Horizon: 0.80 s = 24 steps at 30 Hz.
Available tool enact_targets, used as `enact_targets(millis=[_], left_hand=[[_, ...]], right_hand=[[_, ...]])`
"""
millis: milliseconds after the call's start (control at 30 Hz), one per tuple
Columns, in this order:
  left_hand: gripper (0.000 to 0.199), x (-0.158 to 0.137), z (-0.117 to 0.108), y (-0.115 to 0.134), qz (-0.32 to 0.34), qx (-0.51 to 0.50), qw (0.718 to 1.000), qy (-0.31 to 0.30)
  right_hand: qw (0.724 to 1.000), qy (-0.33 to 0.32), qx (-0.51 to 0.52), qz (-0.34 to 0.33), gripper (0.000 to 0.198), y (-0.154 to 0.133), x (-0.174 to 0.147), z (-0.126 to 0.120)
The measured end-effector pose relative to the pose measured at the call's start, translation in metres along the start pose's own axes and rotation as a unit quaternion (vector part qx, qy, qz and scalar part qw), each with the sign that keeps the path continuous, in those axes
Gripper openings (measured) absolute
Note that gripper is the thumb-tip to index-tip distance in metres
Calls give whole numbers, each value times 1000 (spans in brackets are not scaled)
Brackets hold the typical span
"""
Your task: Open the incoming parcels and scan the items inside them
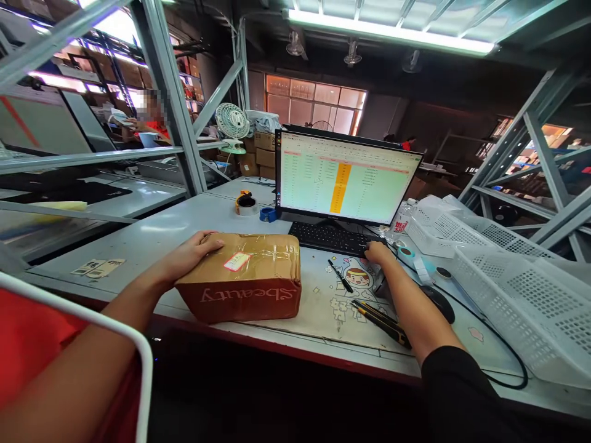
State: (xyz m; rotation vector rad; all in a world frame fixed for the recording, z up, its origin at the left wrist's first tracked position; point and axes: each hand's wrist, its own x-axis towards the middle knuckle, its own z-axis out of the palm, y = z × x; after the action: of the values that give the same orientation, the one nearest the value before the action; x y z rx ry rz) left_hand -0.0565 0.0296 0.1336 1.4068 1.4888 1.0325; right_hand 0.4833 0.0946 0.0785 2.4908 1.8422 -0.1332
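The left hand [194, 253] lies flat on the taped box [244, 277], fingers spread and loose over its top left edge, apparently steadying it near the counter's [152, 237] front edge. The right hand [379, 251] rests on the keyboard [330, 238] below the monitor [344, 178], fingers curled onto the keys, gripping nothing. A pen [340, 275] and cutter [381, 321] lie between. The white baskets [508, 277] at right look empty, as far as shows.
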Motion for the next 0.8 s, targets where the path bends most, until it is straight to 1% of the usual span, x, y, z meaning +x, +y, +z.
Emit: enact_targets(millis=[133, 233, 333, 433, 533, 600, 667, 733, 800], left_hand=[[69, -9, 5, 8, -25, -6, 999, 26], [65, -13, 7, 12, -35, -22, 999, 35], [65, -12, 7, 11, -43, -28, 998, 31], [62, -8, 6, 8, -42, -32, 998, 31], [60, -3, 6, 1, -42, -79, 996, 25], [58, 0, 7, -4, -39, -151, 987, 23], [55, 1, 10, -9, -39, -231, 972, 22], [49, 1, 14, -13, -47, -288, 956, 13], [41, 1, 18, -15, -55, -329, 943, -4]], right_hand=[[1000, -13, -3, 15, 38, -16, 8, -4], [999, -5, -4, 32, 38, -24, 8, -7], [999, 10, -4, 46, 41, -24, 0, -9], [999, 7, -1, 49, 44, -22, -10, -12], [999, 13, 4, 39, 45, -26, -24, -19], [1000, 26, 7, 17, 41, -33, -39, -22], [999, 29, 10, -28, 39, -38, -65, -19], [996, 11, 12, -93, 39, -38, -101, -6], [987, -17, 9, -157, 43, -26, -143, 17]])
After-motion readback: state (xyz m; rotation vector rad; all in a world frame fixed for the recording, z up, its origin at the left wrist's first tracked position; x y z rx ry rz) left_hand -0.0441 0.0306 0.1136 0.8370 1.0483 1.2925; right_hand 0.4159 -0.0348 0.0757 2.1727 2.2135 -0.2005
